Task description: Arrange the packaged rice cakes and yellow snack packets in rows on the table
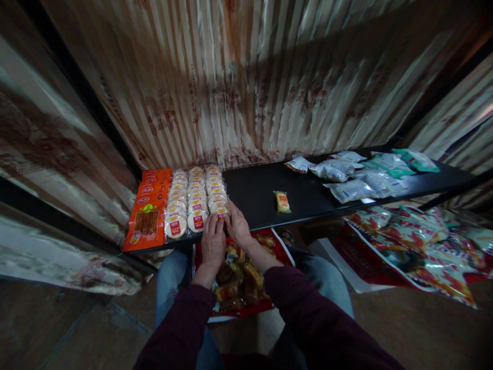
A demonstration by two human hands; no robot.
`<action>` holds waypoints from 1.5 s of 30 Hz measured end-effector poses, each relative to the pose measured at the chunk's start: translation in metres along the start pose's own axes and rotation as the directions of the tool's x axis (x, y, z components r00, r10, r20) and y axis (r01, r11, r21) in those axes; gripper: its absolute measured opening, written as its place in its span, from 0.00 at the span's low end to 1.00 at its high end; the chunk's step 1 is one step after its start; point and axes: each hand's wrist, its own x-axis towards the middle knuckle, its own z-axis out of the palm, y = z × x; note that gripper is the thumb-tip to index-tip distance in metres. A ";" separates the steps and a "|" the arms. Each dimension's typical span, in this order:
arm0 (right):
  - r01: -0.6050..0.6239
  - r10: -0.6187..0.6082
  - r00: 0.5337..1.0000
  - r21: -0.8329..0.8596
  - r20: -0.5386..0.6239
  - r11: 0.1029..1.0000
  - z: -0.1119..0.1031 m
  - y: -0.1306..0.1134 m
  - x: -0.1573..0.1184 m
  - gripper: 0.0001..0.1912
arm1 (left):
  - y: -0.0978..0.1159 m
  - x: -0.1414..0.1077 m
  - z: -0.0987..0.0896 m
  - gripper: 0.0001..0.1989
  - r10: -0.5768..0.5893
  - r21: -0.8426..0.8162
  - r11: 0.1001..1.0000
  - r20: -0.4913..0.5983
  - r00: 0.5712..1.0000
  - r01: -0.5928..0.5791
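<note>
Both my hands meet at the front end of the third row of wrapped round crackers (215, 191). My left hand (214, 242) has its curled fingertips on the frontmost wrapped cracker (220, 210). My right hand (237, 225) closes around the right side of that same cracker, its fingers along the row's edge. Two more rows of overlapping wrapped crackers (177, 203) (197, 198) lie to the left. Beside them is a flat orange snack bag (146, 210). My fingers partly hide the front cracker.
A small yellow snack packet (282, 202) lies on the black shelf (254, 190). Several silver and green bags (358, 177) are at its right. Below my forearms, a red bag (279, 244) holds yellow-wrapped snacks. Red-and-white packets (427, 241) fill another bag at right.
</note>
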 end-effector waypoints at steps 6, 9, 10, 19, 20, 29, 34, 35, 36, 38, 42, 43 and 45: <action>0.038 -0.041 0.998 -0.076 -0.041 0.996 0.001 0.000 -0.007 0.29 | -0.001 -0.006 0.000 0.18 0.007 -0.011 1.000 -0.037 0.999 -0.007; 0.051 -0.055 0.998 -0.097 -0.032 0.994 0.000 0.000 -0.011 0.29 | -0.001 -0.008 0.001 0.17 0.011 -0.036 0.999 -0.072 0.997 -0.014; 0.054 -0.058 0.998 -0.102 -0.032 0.993 -0.001 0.000 -0.012 0.29 | -0.002 -0.010 0.002 0.17 0.017 -0.044 0.999 -0.085 0.996 -0.021; 0.079 -0.085 0.994 -0.090 -0.061 0.993 0.001 0.001 -0.015 0.27 | -0.003 -0.010 0.004 0.17 0.032 -0.090 0.995 -0.115 0.993 -0.043; 0.080 -0.087 0.993 -0.083 -0.078 0.993 0.000 0.000 -0.016 0.27 | -0.003 -0.010 0.001 0.17 0.036 -0.095 0.994 -0.125 0.992 -0.048; 0.112 -0.127 0.966 -0.078 -0.224 0.991 -0.032 0.002 -0.105 0.18 | 0.019 -0.074 -0.026 0.17 0.140 -0.335 0.937 0.091 0.986 -0.102; -0.019 0.035 0.996 -0.199 0.079 0.980 -0.028 0.027 -0.162 0.15 | 0.032 -0.127 -0.011 0.15 -0.001 -0.164 0.980 0.557 0.831 0.110; -0.030 0.066 0.986 -0.226 0.155 0.974 -0.026 0.029 -0.167 0.14 | 0.033 -0.132 -0.008 0.14 -0.021 -0.132 0.983 0.608 0.794 0.127; -0.025 0.079 0.974 -0.243 0.214 0.970 -0.025 0.030 -0.171 0.14 | 0.032 -0.136 -0.006 0.15 -0.018 -0.125 0.984 0.646 0.763 0.129; 0.011 0.053 0.966 -0.246 0.253 0.969 -0.024 0.027 -0.175 0.15 | 0.030 -0.140 -0.005 0.15 -0.008 -0.128 0.983 0.678 0.735 0.129; 0.058 -0.021 0.987 -0.234 0.158 0.971 -0.028 0.015 -0.184 0.17 | 0.025 -0.143 -0.011 0.16 -0.009 -0.146 0.980 0.648 0.762 0.136; 0.055 -0.021 0.990 -0.238 0.142 0.970 -0.029 0.014 -0.188 0.17 | 0.025 -0.145 -0.014 0.16 -0.016 -0.149 0.979 0.626 0.780 0.140; 0.040 -0.008 0.992 -0.251 0.127 0.967 -0.032 0.013 -0.195 0.16 | 0.025 -0.149 -0.018 0.17 -0.027 -0.154 0.978 0.582 0.813 0.143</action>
